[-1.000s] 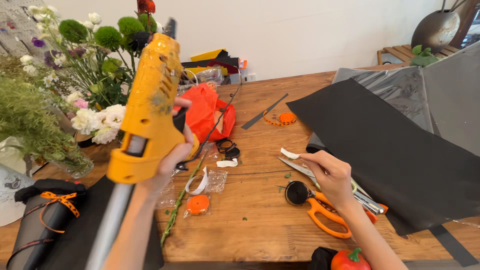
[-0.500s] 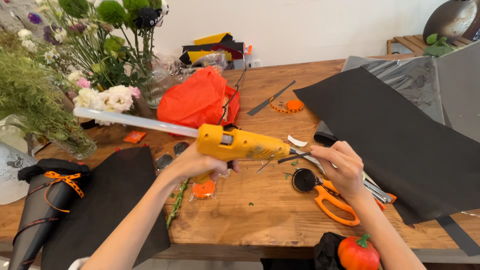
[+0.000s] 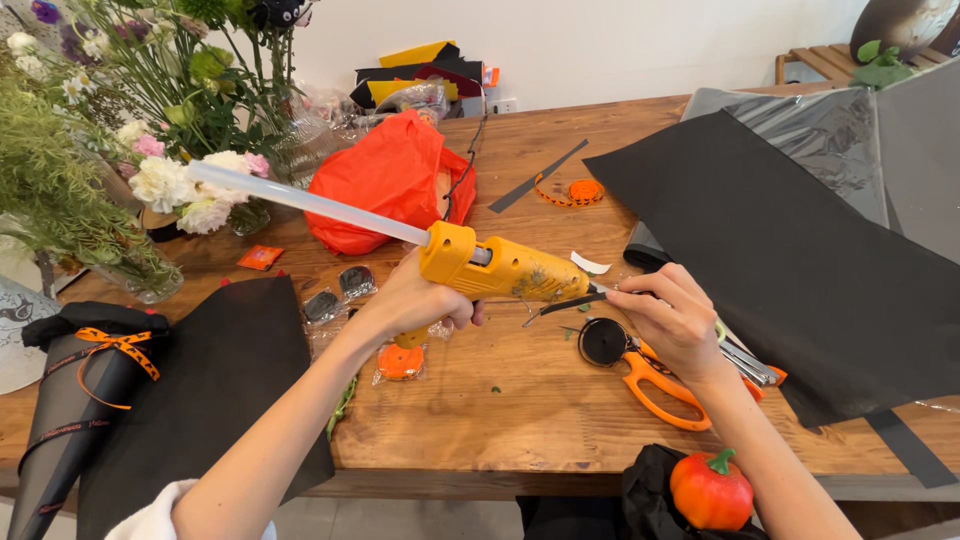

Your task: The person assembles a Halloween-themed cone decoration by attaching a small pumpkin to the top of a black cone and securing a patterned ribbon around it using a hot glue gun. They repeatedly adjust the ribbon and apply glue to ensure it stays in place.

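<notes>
We see two bare forearms that come up from the bottom edge, both slim and without any watch, bracelet or ring that we can notice. The left hand (image 3: 415, 300) and the right hand (image 3: 675, 320) wear no gloves. Near the left elbow, at the bottom edge, we see a small part of a white sleeve (image 3: 150, 515), soft and a little bunched. On the right arm we can see no sleeve. The fingernails look short and plain, though they are small.
</notes>
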